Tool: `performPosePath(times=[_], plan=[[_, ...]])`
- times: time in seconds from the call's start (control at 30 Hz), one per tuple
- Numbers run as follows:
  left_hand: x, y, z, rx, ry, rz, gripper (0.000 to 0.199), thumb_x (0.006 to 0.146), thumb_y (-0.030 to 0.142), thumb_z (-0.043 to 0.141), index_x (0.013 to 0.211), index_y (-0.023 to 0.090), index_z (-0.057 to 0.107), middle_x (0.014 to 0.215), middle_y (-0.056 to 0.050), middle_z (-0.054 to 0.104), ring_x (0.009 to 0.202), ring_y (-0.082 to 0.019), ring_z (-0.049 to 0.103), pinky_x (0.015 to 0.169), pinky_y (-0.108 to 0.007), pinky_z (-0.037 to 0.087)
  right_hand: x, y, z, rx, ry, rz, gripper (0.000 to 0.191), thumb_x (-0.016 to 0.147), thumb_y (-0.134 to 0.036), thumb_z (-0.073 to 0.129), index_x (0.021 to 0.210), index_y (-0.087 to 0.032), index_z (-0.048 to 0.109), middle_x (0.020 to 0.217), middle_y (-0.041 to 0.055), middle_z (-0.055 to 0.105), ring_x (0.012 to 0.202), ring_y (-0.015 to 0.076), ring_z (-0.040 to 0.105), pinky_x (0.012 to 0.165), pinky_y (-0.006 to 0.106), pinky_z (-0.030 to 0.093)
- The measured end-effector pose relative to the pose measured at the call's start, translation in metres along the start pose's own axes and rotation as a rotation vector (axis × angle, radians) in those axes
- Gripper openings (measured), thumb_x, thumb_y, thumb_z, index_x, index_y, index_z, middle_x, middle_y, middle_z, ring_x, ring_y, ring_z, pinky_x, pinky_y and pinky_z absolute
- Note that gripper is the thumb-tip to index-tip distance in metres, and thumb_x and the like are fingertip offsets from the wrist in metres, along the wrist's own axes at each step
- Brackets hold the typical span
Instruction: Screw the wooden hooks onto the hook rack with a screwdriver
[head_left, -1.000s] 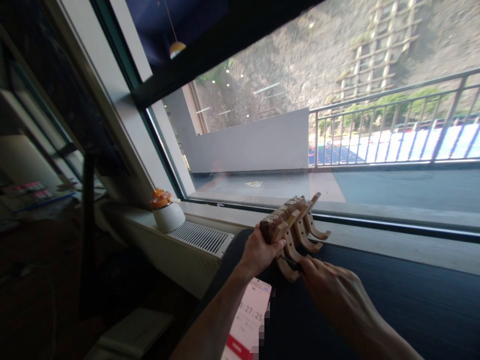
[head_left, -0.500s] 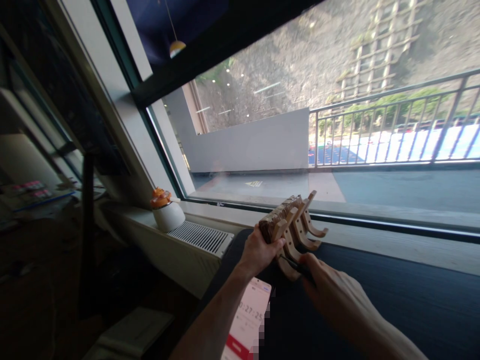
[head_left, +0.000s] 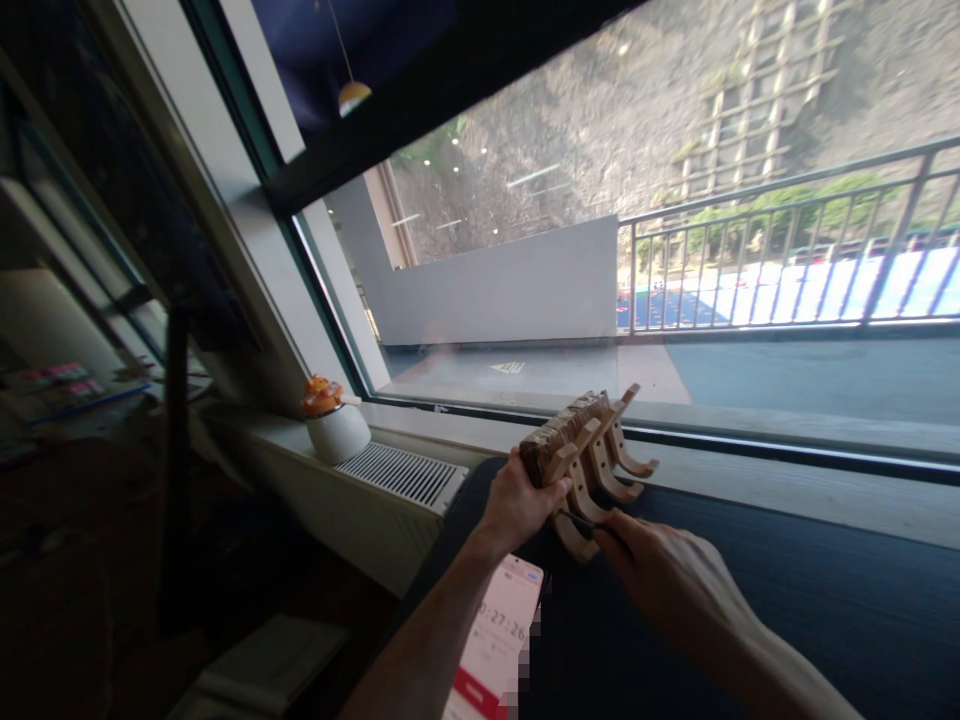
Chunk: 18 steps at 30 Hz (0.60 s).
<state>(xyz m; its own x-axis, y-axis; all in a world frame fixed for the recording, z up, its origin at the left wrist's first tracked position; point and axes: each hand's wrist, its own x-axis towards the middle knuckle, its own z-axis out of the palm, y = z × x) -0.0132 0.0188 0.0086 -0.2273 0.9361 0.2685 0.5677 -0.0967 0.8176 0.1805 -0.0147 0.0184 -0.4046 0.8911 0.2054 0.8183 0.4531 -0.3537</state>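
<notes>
My left hand (head_left: 521, 502) is closed around the near end of a wooden hook rack (head_left: 562, 432), thumb pressed on one of its pale curved hooks. The rack has a brown, rough-looking back and several hooks with small dark holes. My right hand (head_left: 649, 555) grips a slim dark screwdriver (head_left: 579, 521), its handle mostly hidden in the fingers. The shaft points left at the nearest hook; I cannot tell whether its tip sits in a screw. Below my left wrist lies a phone (head_left: 499, 630) with a running timer on its screen.
The dark tabletop (head_left: 787, 570) runs beneath the rack up to the windowsill (head_left: 750, 498). A white pot with an orange top (head_left: 336, 430) stands left beside a slatted vent (head_left: 405, 475). Beyond the glass are a railing (head_left: 757, 270) and a slope.
The rack has shifted and tilted very slightly. My right hand has turned a little around the screwdriver and moved slightly up. The timer has advanced.
</notes>
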Motion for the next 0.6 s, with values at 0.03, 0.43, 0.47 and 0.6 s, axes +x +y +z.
performPosePath(times=[0.03,0.43,0.47,0.6], plan=[[0.0,0.0,0.0,-0.005,-0.001,0.002,0.057,0.069,0.041,0.08,0.117,0.017,0.059,0.103,-0.01,0.074,0.098,-0.026,0.07,0.086,-0.034,0.055,0.002,0.002,0.0,0.033,-0.022,0.03,0.029,0.097,-0.03,0.044,0.086,-0.021,0.069,0.081,0.0084,0.076,0.076,0.026,0.072,0.059,0.03,0.038],[0.005,-0.006,0.002,-0.069,0.023,-0.045,0.056,0.067,0.038,0.083,0.114,0.019,0.062,0.106,-0.01,0.074,0.102,-0.027,0.069,0.09,-0.037,0.054,-0.006,-0.008,-0.006,-0.005,0.01,-0.048,0.027,0.085,-0.011,0.052,0.107,-0.02,0.064,0.096,0.0076,0.074,0.076,0.0237,0.071,0.057,0.028,0.038],[0.005,-0.005,0.002,-0.071,0.023,-0.054,0.055,0.066,0.038,0.084,0.114,0.019,0.062,0.105,-0.009,0.074,0.103,-0.028,0.068,0.091,-0.037,0.054,-0.007,-0.01,-0.007,-0.069,0.042,-0.11,0.032,0.083,-0.005,0.05,0.108,-0.02,0.064,0.097,0.0074,0.073,0.074,0.0224,0.071,0.057,0.028,0.038],[0.005,-0.002,0.002,-0.08,0.022,-0.07,0.053,0.066,0.034,0.084,0.113,0.02,0.063,0.102,-0.008,0.075,0.104,-0.028,0.068,0.092,-0.037,0.054,-0.009,-0.012,-0.007,-0.234,0.134,-0.344,0.037,0.077,0.005,0.048,0.098,-0.018,0.067,0.086,0.0059,0.07,0.073,0.0215,0.069,0.056,0.028,0.04]])
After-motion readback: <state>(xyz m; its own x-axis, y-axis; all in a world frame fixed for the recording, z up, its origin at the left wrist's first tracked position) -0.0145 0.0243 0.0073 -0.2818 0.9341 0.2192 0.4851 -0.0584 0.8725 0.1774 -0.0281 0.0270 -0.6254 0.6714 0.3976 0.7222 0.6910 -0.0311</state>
